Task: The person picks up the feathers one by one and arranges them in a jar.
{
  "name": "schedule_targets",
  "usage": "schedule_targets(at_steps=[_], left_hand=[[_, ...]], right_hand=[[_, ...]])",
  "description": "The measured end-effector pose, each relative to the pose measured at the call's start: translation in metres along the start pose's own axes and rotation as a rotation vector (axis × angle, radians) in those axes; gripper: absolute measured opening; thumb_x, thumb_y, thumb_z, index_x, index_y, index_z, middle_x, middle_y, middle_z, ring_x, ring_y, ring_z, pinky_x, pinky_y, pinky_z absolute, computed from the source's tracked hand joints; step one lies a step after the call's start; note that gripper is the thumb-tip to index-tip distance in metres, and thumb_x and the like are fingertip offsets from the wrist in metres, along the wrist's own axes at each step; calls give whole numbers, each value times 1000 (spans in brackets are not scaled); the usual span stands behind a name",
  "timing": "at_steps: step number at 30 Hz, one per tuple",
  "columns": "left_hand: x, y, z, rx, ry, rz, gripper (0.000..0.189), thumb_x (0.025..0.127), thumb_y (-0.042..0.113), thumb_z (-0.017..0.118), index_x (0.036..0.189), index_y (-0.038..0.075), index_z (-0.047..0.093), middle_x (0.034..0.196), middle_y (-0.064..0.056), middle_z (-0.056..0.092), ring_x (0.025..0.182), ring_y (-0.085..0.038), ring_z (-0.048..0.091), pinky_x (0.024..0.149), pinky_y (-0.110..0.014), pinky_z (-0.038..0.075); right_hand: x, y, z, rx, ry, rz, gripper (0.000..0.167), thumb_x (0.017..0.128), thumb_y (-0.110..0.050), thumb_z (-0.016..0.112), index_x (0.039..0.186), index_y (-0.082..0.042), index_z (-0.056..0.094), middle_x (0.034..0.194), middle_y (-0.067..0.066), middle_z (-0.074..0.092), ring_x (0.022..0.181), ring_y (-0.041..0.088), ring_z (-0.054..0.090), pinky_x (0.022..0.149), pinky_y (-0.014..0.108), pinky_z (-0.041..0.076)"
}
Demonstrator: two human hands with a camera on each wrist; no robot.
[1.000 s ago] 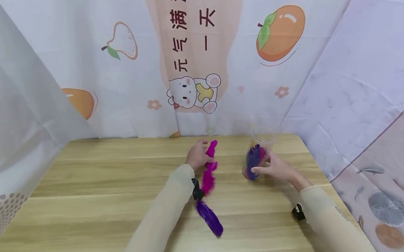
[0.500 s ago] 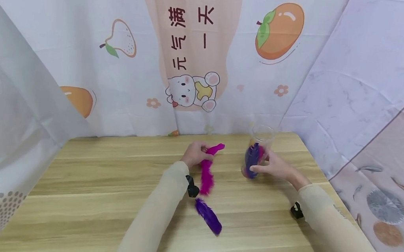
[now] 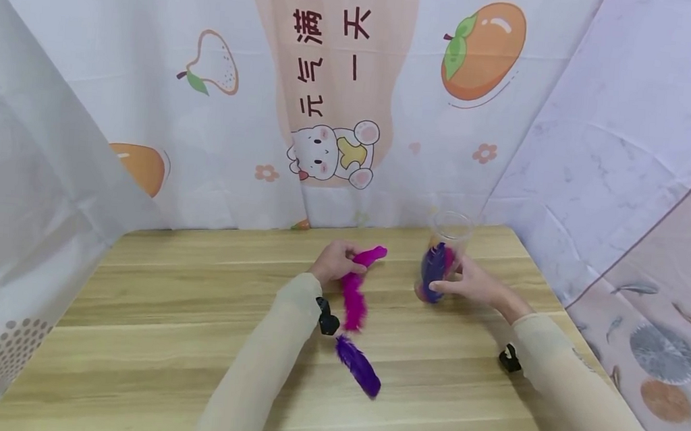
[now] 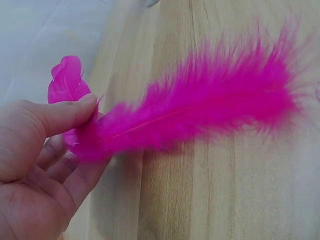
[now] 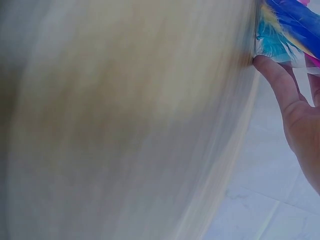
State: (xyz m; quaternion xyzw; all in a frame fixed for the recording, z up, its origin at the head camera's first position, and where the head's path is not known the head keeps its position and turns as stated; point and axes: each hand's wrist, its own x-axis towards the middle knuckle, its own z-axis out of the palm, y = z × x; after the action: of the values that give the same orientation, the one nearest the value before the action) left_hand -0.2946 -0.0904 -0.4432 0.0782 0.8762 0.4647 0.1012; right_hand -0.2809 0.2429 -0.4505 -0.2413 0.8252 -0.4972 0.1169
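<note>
In the head view my left hand (image 3: 334,262) is at the back middle of the table, pinching a bright pink feather (image 3: 353,304). The left wrist view shows thumb and fingers closed near the feather's bent end (image 4: 70,82), its fluffy part (image 4: 200,107) stretching right; whether this is one feather or two, I cannot tell. To the right, my right hand (image 3: 473,283) grips a clear upright container (image 3: 452,232) around its side. Inside it are a dark blue feather (image 3: 434,273) and a pink one, with turquoise feathers (image 5: 272,42) showing in the right wrist view.
A loose purple feather (image 3: 359,367) lies on the wooden table (image 3: 159,336), nearer the front than the pink one. Printed cloth (image 3: 243,119) hangs behind the table's back edge, with more cloth at both sides. Black wrist straps (image 3: 328,319) are on both sleeves.
The left hand has shifted slightly left, and the pink feather's far end has tipped from upright toward the right. The right hand and the clear container have stayed in place.
</note>
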Motion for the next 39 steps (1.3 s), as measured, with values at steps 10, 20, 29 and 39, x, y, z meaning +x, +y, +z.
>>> schedule_targets(at_steps=[10, 20, 29, 39], left_hand=[[4, -1, 3, -25, -29, 0, 27, 87, 11, 81, 113, 6, 76, 96, -4, 71, 85, -15, 60, 75, -24, 51], [2, 7, 7, -86, -36, 42, 29, 88, 12, 81, 115, 5, 76, 97, -4, 71, 88, -16, 60, 75, -25, 49], [2, 6, 7, -95, -19, 25, 29, 87, 14, 82, 115, 7, 77, 97, -4, 71, 86, -16, 61, 70, -23, 50], [2, 8, 14, -212, -66, -29, 25, 90, 16, 80, 110, 3, 75, 90, -7, 69, 67, -17, 61, 69, -36, 60]], right_hand=[[1, 0, -1, 6, -13, -13, 96, 88, -16, 81, 160, -10, 18, 151, 22, 42, 134, 43, 43, 112, 65, 30], [2, 0, -2, 7, -6, -7, 100, 87, -18, 83, 160, -12, 16, 150, 23, 42, 134, 43, 44, 112, 64, 32], [5, -3, 0, -22, 2, -8, 106, 85, -21, 84, 162, -16, 12, 146, 22, 46, 128, 41, 49, 111, 63, 35], [1, -1, -1, -42, 11, 16, 100, 85, -22, 84, 160, -11, 19, 143, 22, 49, 125, 40, 50, 113, 65, 30]])
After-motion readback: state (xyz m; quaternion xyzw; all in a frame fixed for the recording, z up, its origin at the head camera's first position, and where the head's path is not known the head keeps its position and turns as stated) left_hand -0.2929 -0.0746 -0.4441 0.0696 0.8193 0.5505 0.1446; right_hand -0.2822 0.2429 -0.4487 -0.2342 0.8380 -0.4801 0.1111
